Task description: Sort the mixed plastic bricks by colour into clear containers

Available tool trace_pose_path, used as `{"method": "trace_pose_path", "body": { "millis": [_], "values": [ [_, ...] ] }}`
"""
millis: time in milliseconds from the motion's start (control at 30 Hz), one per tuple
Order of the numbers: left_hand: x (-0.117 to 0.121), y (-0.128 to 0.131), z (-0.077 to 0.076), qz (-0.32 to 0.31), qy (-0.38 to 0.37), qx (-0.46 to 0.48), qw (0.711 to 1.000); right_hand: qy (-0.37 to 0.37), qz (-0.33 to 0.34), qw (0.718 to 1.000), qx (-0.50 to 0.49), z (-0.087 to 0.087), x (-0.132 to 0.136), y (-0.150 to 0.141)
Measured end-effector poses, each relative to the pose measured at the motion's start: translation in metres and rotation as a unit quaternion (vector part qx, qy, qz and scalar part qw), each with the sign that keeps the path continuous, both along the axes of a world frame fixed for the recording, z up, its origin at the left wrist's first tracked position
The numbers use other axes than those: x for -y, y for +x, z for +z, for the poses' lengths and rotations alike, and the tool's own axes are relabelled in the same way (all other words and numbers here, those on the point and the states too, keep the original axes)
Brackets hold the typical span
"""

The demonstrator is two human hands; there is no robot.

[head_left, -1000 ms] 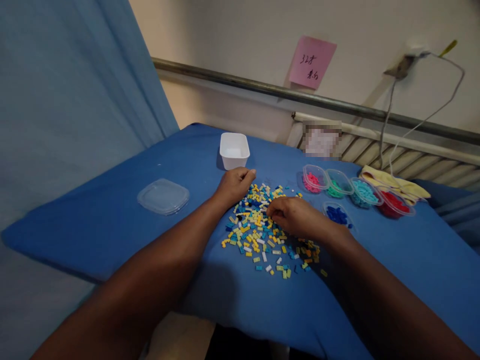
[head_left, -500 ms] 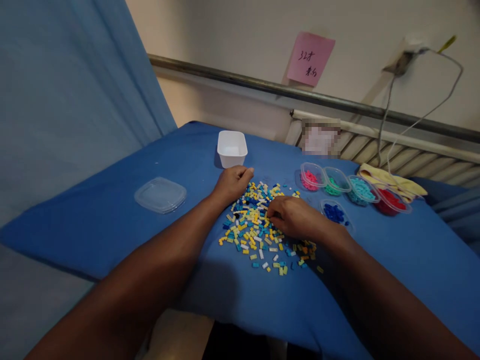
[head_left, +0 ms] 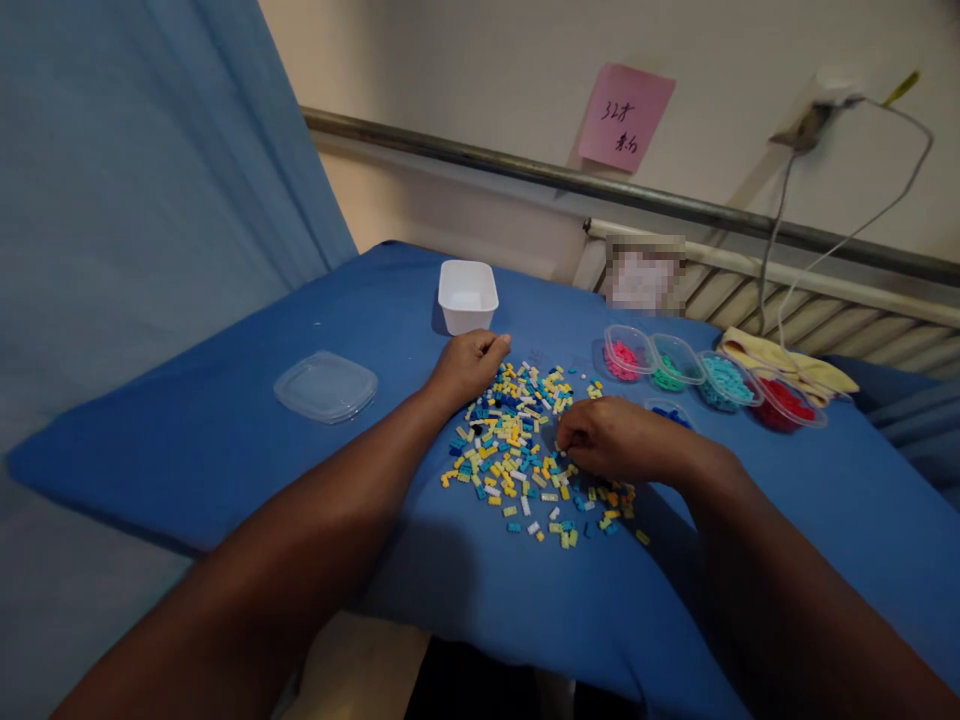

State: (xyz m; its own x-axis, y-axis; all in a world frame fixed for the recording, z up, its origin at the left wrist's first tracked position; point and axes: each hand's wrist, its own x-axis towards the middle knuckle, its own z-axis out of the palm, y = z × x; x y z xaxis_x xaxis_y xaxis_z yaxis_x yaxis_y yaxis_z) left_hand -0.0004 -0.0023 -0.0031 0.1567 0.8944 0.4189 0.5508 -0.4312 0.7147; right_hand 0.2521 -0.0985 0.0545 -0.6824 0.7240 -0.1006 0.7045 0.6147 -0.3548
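Small building bricks [head_left: 517, 450] in yellow, white, teal and blue lie in a loose spread on the blue sheet [head_left: 225, 440]. My left hand [head_left: 469, 362] rests closed at the far left edge of the spread, just in front of a white tub [head_left: 467, 298]; whether anything is in its fingers is hidden. Over the right side of the bricks, my right hand [head_left: 604, 435] has its fingers curled together and pointing down. Its fingertips are mostly out of sight, so what they pinch, if anything, cannot be made out.
Clear tubs of pink bricks [head_left: 621, 358], green bricks [head_left: 666, 374], turquoise bricks [head_left: 726, 380] and red bricks [head_left: 784, 400] stand at the right. Dark blue bricks [head_left: 670, 412] sit partly behind my right hand. A clear lid [head_left: 326, 386] lies left; a yellow cloth [head_left: 787, 365] lies by the radiator.
My right hand has shifted right, from the middle of the bricks toward their right side, and now covers part of the dark blue bricks' tub. My left hand stays put.
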Motion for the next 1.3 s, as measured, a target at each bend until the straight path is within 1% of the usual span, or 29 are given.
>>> {"method": "trace_pose_path", "body": {
  "millis": [67,133,233,300,400,533,633,700,767,833,867,933,1000,1100,1200,1267,1300],
  "values": [
    [0.001,0.000,0.000,0.001,0.000,0.004,1.000,0.001,-0.015,1.000,-0.002,0.004,0.001,0.006],
    [0.001,0.001,0.000,0.002,0.000,0.009,1.000,-0.006,-0.013,1.000,-0.012,0.006,0.002,0.007],
    [0.002,0.002,0.000,0.002,-0.003,0.015,1.000,-0.009,0.023,1.000,-0.012,0.004,0.006,-0.002],
    [0.001,0.001,0.000,0.002,-0.004,0.017,1.000,0.003,0.040,0.999,0.002,0.002,0.009,-0.010],
    [0.001,0.001,-0.001,0.001,-0.001,0.015,1.000,0.022,0.035,0.998,0.039,0.003,0.011,-0.016],
    [0.000,0.001,-0.002,-0.001,0.003,0.012,1.000,0.028,0.031,0.996,0.074,0.004,0.015,-0.019],
    [0.000,0.001,-0.002,0.003,0.005,0.012,1.000,0.037,0.028,0.996,0.071,0.005,0.016,-0.021],
    [0.001,0.001,-0.001,0.003,0.007,0.011,1.000,0.038,0.022,0.998,0.051,0.010,0.015,-0.017],
    [0.001,0.000,0.000,0.002,0.010,0.006,1.000,0.034,-0.005,0.999,0.018,0.020,0.011,-0.002],
    [0.001,0.000,0.001,0.000,0.012,0.000,1.000,0.029,-0.058,0.998,-0.003,0.032,0.004,0.023],
    [0.001,-0.001,0.002,-0.001,0.014,-0.004,1.000,0.033,-0.096,0.995,0.006,0.038,0.001,0.038],
    [0.000,-0.001,0.003,-0.001,0.015,-0.012,1.000,0.037,-0.174,0.982,0.058,0.045,-0.007,0.071],
    [-0.001,-0.002,0.002,-0.001,0.014,-0.018,1.000,0.040,-0.224,0.966,0.118,0.044,-0.014,0.100],
    [-0.004,-0.003,0.000,0.000,0.017,-0.017,1.000,0.020,-0.262,0.950,0.166,0.033,-0.022,0.127],
    [-0.007,-0.005,-0.002,-0.001,0.021,-0.010,1.000,-0.007,-0.274,0.947,0.167,0.024,-0.025,0.137],
    [-0.007,-0.005,-0.003,-0.001,0.023,-0.008,1.000,0.001,-0.275,0.948,0.160,0.026,-0.025,0.138],
    [-0.007,-0.005,-0.003,-0.001,0.024,-0.008,1.000,0.016,-0.274,0.949,0.153,0.029,-0.023,0.137]
  ]
}}
